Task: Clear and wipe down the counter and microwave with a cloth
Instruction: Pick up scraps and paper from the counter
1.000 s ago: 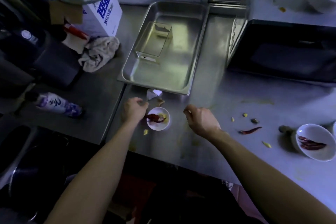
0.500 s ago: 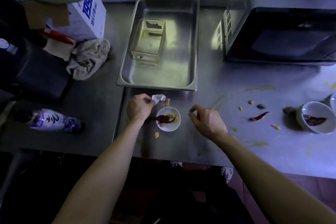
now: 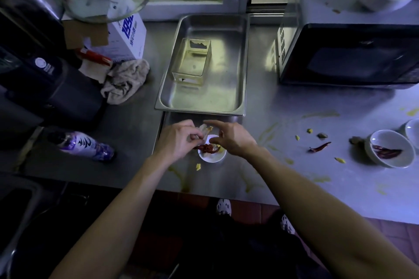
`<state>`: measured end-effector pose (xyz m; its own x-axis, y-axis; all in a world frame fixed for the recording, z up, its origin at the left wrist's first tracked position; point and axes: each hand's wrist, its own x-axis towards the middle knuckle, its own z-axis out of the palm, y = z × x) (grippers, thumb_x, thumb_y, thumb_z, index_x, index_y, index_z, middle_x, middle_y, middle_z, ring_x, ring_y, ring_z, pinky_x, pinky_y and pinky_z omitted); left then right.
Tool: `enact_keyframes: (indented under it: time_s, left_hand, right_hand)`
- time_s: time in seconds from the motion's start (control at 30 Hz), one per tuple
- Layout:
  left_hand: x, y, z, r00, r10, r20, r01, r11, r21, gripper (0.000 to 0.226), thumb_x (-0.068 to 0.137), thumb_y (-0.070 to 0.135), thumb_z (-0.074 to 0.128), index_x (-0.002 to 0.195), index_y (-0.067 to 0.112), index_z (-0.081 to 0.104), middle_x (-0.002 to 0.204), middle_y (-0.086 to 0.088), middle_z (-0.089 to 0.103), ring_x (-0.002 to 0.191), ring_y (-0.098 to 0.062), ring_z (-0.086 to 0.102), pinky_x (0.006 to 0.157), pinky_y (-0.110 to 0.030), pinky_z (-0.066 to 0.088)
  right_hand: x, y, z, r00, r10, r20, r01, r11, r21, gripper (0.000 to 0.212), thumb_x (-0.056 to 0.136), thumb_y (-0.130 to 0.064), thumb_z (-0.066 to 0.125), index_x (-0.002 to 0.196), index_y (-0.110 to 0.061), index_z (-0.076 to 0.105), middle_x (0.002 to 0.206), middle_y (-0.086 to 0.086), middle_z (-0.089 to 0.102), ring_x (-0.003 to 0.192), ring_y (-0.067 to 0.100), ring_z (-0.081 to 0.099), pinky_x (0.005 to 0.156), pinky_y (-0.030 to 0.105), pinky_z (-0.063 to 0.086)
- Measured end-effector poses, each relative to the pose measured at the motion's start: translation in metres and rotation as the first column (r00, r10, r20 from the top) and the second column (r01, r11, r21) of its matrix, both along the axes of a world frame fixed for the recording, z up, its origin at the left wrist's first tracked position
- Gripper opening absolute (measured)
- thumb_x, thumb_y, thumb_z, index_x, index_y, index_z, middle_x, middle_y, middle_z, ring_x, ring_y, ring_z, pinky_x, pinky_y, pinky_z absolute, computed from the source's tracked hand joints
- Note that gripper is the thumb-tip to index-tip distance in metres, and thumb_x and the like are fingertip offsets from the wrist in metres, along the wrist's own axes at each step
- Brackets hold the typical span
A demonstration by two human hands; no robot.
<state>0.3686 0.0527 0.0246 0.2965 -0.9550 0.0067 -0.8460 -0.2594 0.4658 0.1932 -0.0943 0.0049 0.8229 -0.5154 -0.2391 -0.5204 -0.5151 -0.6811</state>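
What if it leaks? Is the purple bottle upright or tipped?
Tipped: the bottle lies on its side on the counter.

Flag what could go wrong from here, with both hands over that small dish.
1. The left hand and right hand crowd the small dish near the counter front edge; a nudge could tip its chili out.
2. The left grip on the pale scrap is a fingertip pinch; it may drop.
3. The loose chili and yellow smears lie right, the cloth far left; wiping early could spread them.
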Motion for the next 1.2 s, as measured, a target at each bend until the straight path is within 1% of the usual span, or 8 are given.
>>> enact_keyframes:
  time_s: [0.13, 0.23, 0.47, 0.6, 0.67, 0.77, 0.97, 1.2]
  left_hand:
    - [-0.017, -0.006, 0.013, 0.998, -0.052, 0.024, 0.052, 0.999, -0.006, 0.015, 0.082, 0.049, 0.087, 0.091, 0.038, 0.082, 0.096, 0.02, 0.066, 0.083, -0.005, 0.064, 0.07, -0.036, 0.055]
    - [-0.034, -0.01, 0.017, 1.0, 0.0, -0.006, 0.0, 0.999, -0.037, 0.013, 0.084, 0.049, 0.086, 0.089, 0.037, 0.081, 0.099, 0.021, 0.069, 0.088, -0.003, 0.066, 0.075, -0.035, 0.056]
    - [-0.091, -0.022, 0.009, 0.963, 0.154, -0.22, -0.141, 0.987, 0.076, 0.022, 0.077, 0.046, 0.091, 0.082, 0.032, 0.075, 0.111, 0.024, 0.075, 0.106, -0.003, 0.071, 0.086, -0.031, 0.057]
    - [-0.121, -0.033, 0.003, 0.9, 0.252, -0.355, -0.225, 0.967, 0.117, 0.032, 0.075, 0.033, 0.097, 0.081, 0.028, 0.066, 0.094, 0.005, 0.077, 0.085, 0.004, 0.069, 0.07, -0.027, 0.053]
    - [-0.128, -0.031, 0.002, 0.869, 0.297, -0.395, -0.267, 0.955, 0.129, 0.033, 0.078, 0.027, 0.097, 0.091, 0.025, 0.066, 0.089, 0.007, 0.076, 0.075, 0.007, 0.066, 0.065, -0.018, 0.045]
    - [-0.122, -0.021, -0.002, 0.877, 0.333, -0.346, -0.304, 0.943, 0.138, 0.027, 0.09, 0.039, 0.081, 0.116, 0.032, 0.076, 0.1, 0.01, 0.076, 0.094, -0.009, 0.071, 0.074, -0.027, 0.051]
    - [-0.061, 0.003, -0.003, 0.827, 0.497, -0.261, -0.464, 0.867, 0.181, 0.021, 0.091, 0.041, 0.047, 0.093, 0.029, 0.064, 0.081, 0.007, 0.072, 0.082, -0.026, 0.069, 0.074, -0.041, 0.054]
    - [0.003, 0.01, 0.003, 0.652, 0.663, -0.367, -0.595, 0.748, 0.294, 0.037, 0.103, 0.03, 0.054, 0.078, 0.005, 0.063, 0.079, -0.007, 0.072, 0.083, -0.02, 0.076, 0.071, -0.037, 0.046]
  right_hand:
    - [-0.012, -0.004, 0.003, 0.999, -0.002, 0.049, 0.006, 0.998, -0.068, 0.025, 0.095, -0.03, 0.071, 0.119, -0.025, 0.076, 0.094, -0.005, 0.073, 0.087, 0.018, 0.065, 0.071, 0.027, 0.036]
    - [-0.028, -0.008, 0.002, 0.998, -0.037, 0.042, 0.04, 0.996, -0.081, 0.012, 0.097, -0.031, 0.066, 0.1, -0.022, 0.073, 0.099, 0.002, 0.076, 0.093, 0.027, 0.069, 0.069, 0.03, 0.037]
    - [-0.09, -0.02, 0.016, 0.989, -0.118, 0.085, 0.112, 0.992, 0.064, 0.017, 0.095, -0.044, 0.074, 0.096, -0.027, 0.076, 0.087, -0.006, 0.073, 0.083, 0.019, 0.067, 0.071, 0.034, 0.049]
    - [-0.117, -0.024, 0.014, 0.99, -0.092, 0.109, 0.079, 0.99, 0.119, 0.017, 0.094, -0.046, 0.076, 0.1, -0.03, 0.081, 0.095, -0.009, 0.077, 0.08, 0.01, 0.064, 0.064, 0.027, 0.045]
    - [-0.123, -0.023, 0.014, 0.991, -0.079, 0.107, 0.067, 0.992, 0.109, 0.016, 0.095, -0.043, 0.076, 0.104, -0.031, 0.081, 0.097, -0.011, 0.078, 0.082, 0.008, 0.064, 0.065, 0.025, 0.044]
    - [-0.12, -0.021, 0.01, 0.996, -0.066, 0.066, 0.057, 0.991, 0.123, 0.019, 0.097, -0.033, 0.073, 0.115, -0.029, 0.079, 0.104, -0.009, 0.078, 0.094, 0.013, 0.068, 0.079, 0.031, 0.052]
    - [-0.074, -0.017, 0.0, 0.994, -0.102, -0.024, 0.103, 0.994, 0.029, 0.021, 0.1, -0.03, 0.068, 0.116, -0.022, 0.078, 0.11, 0.001, 0.078, 0.101, 0.024, 0.071, 0.086, 0.035, 0.057]
    - [0.016, -0.009, -0.022, 0.989, -0.125, -0.076, 0.121, 0.991, -0.051, 0.019, 0.093, -0.03, 0.069, 0.105, -0.021, 0.082, 0.105, 0.003, 0.08, 0.096, 0.026, 0.073, 0.078, 0.033, 0.056]
